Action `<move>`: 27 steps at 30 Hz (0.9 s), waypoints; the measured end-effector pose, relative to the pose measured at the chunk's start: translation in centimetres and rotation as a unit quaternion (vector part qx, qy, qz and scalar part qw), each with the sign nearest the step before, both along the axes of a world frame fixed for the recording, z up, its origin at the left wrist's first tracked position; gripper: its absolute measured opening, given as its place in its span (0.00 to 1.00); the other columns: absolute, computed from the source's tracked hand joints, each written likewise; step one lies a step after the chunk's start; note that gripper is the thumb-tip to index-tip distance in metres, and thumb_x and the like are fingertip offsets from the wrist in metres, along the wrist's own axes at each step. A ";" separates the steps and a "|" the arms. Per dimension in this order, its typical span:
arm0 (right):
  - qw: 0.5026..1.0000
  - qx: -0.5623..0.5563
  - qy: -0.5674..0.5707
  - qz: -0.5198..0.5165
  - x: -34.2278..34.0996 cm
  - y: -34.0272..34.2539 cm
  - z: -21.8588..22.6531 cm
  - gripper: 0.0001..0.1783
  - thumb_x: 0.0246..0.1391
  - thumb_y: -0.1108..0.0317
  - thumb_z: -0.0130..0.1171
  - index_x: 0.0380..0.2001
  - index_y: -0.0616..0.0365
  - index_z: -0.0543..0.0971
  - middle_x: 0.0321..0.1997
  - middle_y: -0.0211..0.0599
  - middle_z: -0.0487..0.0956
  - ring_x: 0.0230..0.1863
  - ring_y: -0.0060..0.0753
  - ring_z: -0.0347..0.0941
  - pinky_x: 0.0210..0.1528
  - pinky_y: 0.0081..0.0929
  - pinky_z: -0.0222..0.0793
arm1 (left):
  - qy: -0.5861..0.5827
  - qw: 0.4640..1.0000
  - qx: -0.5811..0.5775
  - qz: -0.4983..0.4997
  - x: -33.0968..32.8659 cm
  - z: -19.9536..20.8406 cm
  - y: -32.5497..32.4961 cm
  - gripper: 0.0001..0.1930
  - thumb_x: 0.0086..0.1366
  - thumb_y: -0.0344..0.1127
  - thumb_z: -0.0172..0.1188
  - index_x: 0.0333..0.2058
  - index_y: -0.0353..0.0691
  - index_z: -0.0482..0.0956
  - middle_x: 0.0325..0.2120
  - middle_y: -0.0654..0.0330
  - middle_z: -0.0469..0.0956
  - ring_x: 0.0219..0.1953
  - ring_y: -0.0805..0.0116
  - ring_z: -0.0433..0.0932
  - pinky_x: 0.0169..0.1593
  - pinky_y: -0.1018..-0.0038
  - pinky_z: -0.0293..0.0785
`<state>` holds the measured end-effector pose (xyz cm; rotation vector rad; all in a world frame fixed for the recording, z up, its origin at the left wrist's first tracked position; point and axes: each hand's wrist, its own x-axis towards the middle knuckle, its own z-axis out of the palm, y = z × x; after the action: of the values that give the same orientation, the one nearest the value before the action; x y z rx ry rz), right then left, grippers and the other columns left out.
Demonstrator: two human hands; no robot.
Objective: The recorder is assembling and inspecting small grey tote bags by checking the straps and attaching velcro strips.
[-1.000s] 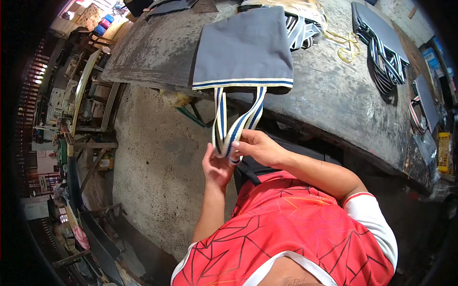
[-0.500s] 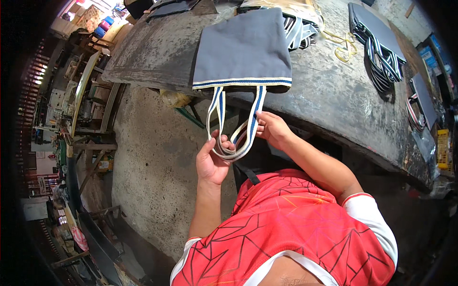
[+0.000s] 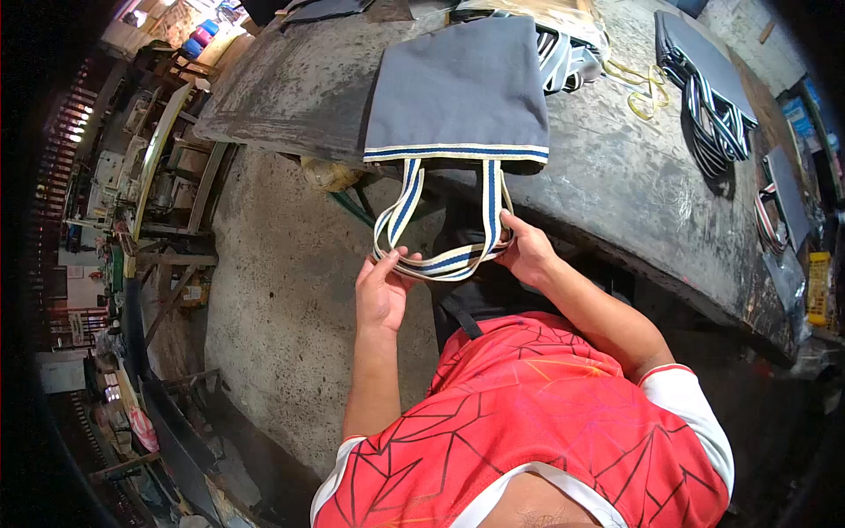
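A grey cloth tote bag lies flat on the dark worn table, its striped hem at the near edge. The bag's handles, cream straps with a blue stripe, hang off the table edge toward me. My left hand pinches the lower left bend of the straps between thumb and fingers. At the right side of the loops, my right hand grips the straps, thumb on top and fingers partly hidden behind. Between my hands the straps are spread into a wide curve.
Bundled striped straps lie just behind the bag. Stacked grey bags with black-and-white handles rest on the right of the table. Another grey bag is at its far right edge. A yellow crate stands beyond. Wooden benches and machines line the left.
My hands have moved apart, widening the handle loops. The left hand shifted slightly left, and the right hand a little right and down. The blue stripe now shows along the lower curve.
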<state>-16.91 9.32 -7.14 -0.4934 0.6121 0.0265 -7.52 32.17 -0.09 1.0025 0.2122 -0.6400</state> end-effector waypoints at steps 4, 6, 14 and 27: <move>0.996 -0.067 0.043 0.030 -0.3 -0.2 0.7 0.11 0.60 0.59 0.49 0.41 0.51 0.75 0.33 0.30 0.78 0.37 0.30 0.74 0.44 0.34 0.68 | 0.016 1.000 -0.009 -0.004 -0.3 -0.1 0.4 0.02 0.63 0.27 0.51 0.34 0.41 0.70 0.36 0.54 0.78 0.40 0.55 0.78 0.46 0.59 0.75; 0.989 -0.127 0.058 0.058 -0.8 -0.3 0.7 0.10 0.60 0.62 0.49 0.40 0.51 0.75 0.33 0.28 0.78 0.37 0.27 0.73 0.45 0.31 0.67 | 0.004 1.000 0.003 -0.021 -0.5 0.3 0.7 0.02 0.63 0.27 0.52 0.34 0.41 0.70 0.35 0.53 0.78 0.39 0.56 0.79 0.45 0.59 0.76; 0.983 -0.174 -0.003 0.056 -2.5 -0.2 -0.1 0.07 0.55 0.76 0.54 0.38 0.61 0.75 0.34 0.28 0.77 0.29 0.18 0.69 0.33 0.16 0.67 | -0.003 0.992 0.116 -0.038 -0.7 -3.8 1.0 0.08 0.59 0.24 0.56 0.32 0.42 0.66 0.34 0.52 0.78 0.33 0.59 0.80 0.32 0.66 0.82; 0.993 -0.093 -0.043 0.057 -2.7 0.6 0.2 0.10 0.54 0.82 0.50 0.39 0.60 0.71 0.40 0.36 0.76 0.44 0.32 0.74 0.51 0.32 0.70 | 0.075 0.997 0.005 0.024 -1.5 -7.2 0.8 0.14 0.56 0.16 0.47 0.41 0.37 0.68 0.45 0.49 0.73 0.50 0.50 0.74 0.55 0.56 0.69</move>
<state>-19.64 9.88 -6.92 -0.7057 0.5044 0.0572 -9.01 32.93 -7.28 0.9576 0.3707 -0.6718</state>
